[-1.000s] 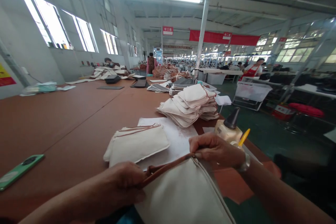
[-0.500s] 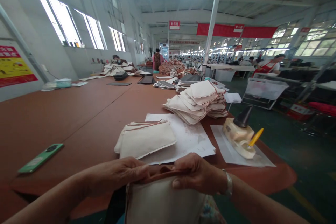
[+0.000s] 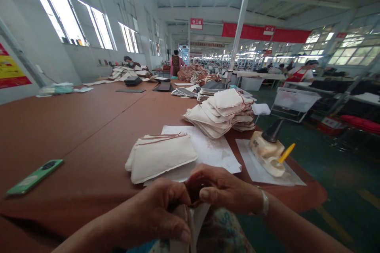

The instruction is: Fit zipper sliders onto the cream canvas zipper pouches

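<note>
My left hand (image 3: 160, 209) is closed on a cream cloth pouch piece (image 3: 200, 219) with brown edging, thumb along its side. The piece is turned nearly edge-on and hangs over my lap at the table's front edge. My right hand (image 3: 227, 189) pinches the brown top edge, thumb and fingers curved around it. Part of that edge is hidden by my fingers. Just beyond my hands, a small pile of similar cream pieces (image 3: 163, 154) lies partly on white paper (image 3: 218, 154).
A taller stack of cream pieces (image 3: 210, 114) stands behind the paper. To the right, a glue container (image 3: 265, 148) with a yellow-handled tool (image 3: 287, 152) rests on a sheet. A green phone (image 3: 35, 178) lies left on the brown table (image 3: 89, 138). Co-workers are farther back.
The cream piece has turned from facing me flat to nearly edge-on. My hands have come closer together, the left moving right and lower. The view has shifted slightly.
</note>
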Available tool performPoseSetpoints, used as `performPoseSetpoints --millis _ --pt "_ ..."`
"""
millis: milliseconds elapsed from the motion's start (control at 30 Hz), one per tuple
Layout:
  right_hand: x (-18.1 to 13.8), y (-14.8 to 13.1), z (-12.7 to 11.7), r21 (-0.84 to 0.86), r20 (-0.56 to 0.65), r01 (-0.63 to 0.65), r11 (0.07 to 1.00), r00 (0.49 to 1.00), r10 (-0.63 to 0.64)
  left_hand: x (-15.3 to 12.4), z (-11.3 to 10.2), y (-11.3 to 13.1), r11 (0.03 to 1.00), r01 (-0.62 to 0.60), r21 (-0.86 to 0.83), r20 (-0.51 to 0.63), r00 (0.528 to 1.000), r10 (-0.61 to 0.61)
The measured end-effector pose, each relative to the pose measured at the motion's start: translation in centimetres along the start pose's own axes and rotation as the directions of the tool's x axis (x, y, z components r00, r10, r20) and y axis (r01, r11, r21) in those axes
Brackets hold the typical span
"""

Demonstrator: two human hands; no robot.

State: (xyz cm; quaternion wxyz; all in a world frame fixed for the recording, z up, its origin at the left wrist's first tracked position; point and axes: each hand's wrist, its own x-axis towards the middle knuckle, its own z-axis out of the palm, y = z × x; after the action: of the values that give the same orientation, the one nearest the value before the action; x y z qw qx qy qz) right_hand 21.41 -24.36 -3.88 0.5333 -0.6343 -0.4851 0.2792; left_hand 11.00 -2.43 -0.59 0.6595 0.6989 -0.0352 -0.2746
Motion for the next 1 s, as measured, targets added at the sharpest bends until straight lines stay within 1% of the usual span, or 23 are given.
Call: performPoseSetpoints --millis 67,100,200,267,333,400,467,600,700,767,867,1000 --pt "0.0 -1.2 1.2 -0.03 0.058 0.041 0.999 0.998 -0.04 0.2 0.5 0.0 1.0 0.011 0.004 0.003 1.0 -0.011" --pt "-0.1 -1.5 1.8 -0.06 0.059 0.059 0.996 0.997 -0.055 0.3 0.6 -0.1 1.0 0.02 0.007 -0.002 1.0 -0.02" --pt "-0.4 -1.3 2.8 -0.115 -0.025 0.096 0.989 0.995 -0.1 0.2 0.5 -0.3 0.999 0.012 0.051 -0.027 1.0 -0.011" --pt "-0.6 -1.0 3.0 -0.167 -0.067 0.115 0.979 0.99 -0.127 0.1 0.4 -0.5 0.996 -0.006 0.091 -0.048 0.999 0.011" --pt "-0.9 -0.9 3.0 -0.246 -0.072 0.131 0.96 0.986 -0.152 0.1 0.5 -0.6 0.993 -0.022 0.112 -0.059 0.998 0.028" --pt "-1.2 -1.1 3.0 -0.315 -0.064 0.126 0.941 0.986 -0.153 0.2 0.5 -0.7 0.995 -0.025 0.095 -0.051 0.998 0.03" --pt "-1.4 -1.3 2.9 -0.34 -0.055 0.112 0.934 0.989 -0.139 0.3 0.5 -0.8 0.999 -0.024 0.036 -0.015 1.0 0.024" --pt "-1.6 -1.3 3.2 -0.328 -0.081 0.09 0.94 0.989 -0.123 0.3 0.4 -0.7 0.995 -0.015 -0.103 0.072 0.997 0.023" --pt "-1.6 -0.9 3.4 -0.321 -0.131 0.06 0.945 0.986 -0.107 0.2 0.4 -0.5 0.991 0.004 -0.137 0.065 0.998 0.005" --pt "-1.5 -0.7 3.6 -0.281 -0.159 0.034 0.959 0.984 -0.082 0.1 0.5 -0.4 0.992 0.012 -0.125 0.029 1.0 -0.008" --pt "-1.5 -0.4 3.6 -0.21 -0.179 0.002 0.978 0.983 -0.04 0.1 0.7 -0.4 0.999 0.016 -0.047 -0.01 1.0 -0.016" --pt "-1.3 -0.2 3.5 -0.131 -0.158 -0.003 0.991 0.987 -0.018 0.3 1.0 -0.7 0.999 0.006 0.043 -0.066 0.998 -0.003"
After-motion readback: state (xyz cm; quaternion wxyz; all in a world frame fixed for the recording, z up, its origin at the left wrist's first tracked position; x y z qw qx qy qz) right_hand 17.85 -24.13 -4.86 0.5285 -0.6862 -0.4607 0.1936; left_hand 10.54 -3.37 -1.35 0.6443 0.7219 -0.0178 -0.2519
